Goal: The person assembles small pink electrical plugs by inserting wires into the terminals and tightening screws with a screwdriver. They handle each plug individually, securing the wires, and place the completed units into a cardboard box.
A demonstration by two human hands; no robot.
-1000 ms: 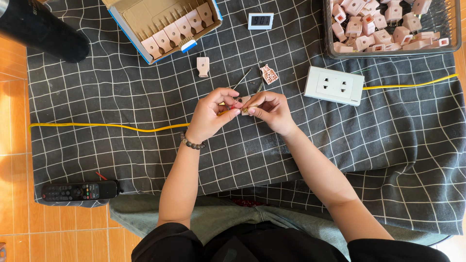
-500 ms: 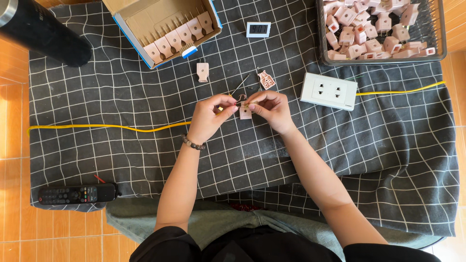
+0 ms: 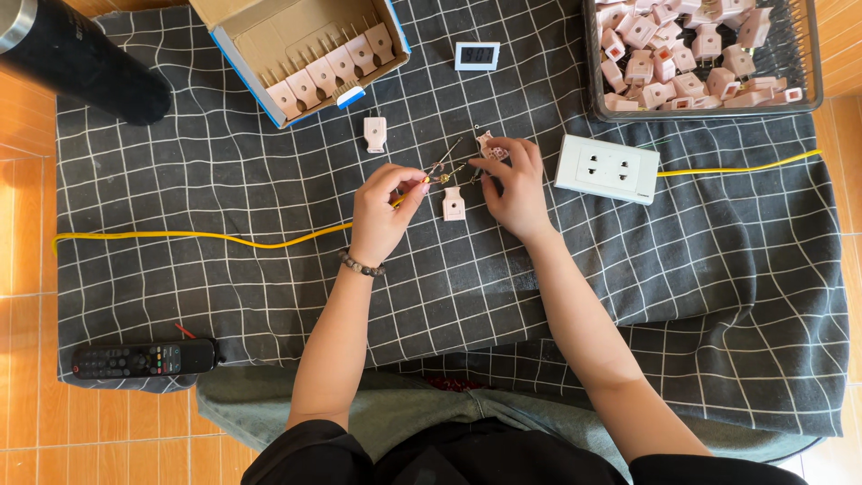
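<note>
Two bare hands work above a dark checked cloth [image 3: 224,171] in the head view, the only view given. The left hand [image 3: 384,211] pinches the stripped end of a yellow cable [image 3: 206,238] between thumb and forefinger; the fingers are closed tight on it, and thin bare wire ends [image 3: 446,166] stick out toward 1 o'clock. A bead bracelet [image 3: 361,264] sits on this wrist.

The right hand [image 3: 514,184] lies just beside it, at 3 o'clock from the left hand. Its fingers are curled, and the fingertips rest on a small pink plug part [image 3: 490,146] on the cloth; I cannot tell if they really grip it. Between the two hands, a little lower, a pink plug [image 3: 454,204] lies flat on the cloth, touching neither hand. Another pink plug piece [image 3: 374,134] lies at 12 o'clock from the left hand.

At 3 o'clock from the right hand sits a white socket block [image 3: 607,168]. A cardboard box [image 3: 296,49] with rows of plugs is at 11 o'clock, a wire basket [image 3: 808,63] full of pink plugs at 1 o'clock, and a small digital timer [image 3: 477,56] at 12 o'clock. A black remote control [image 3: 144,358] lies at 8 o'clock, near the cloth edge.
</note>
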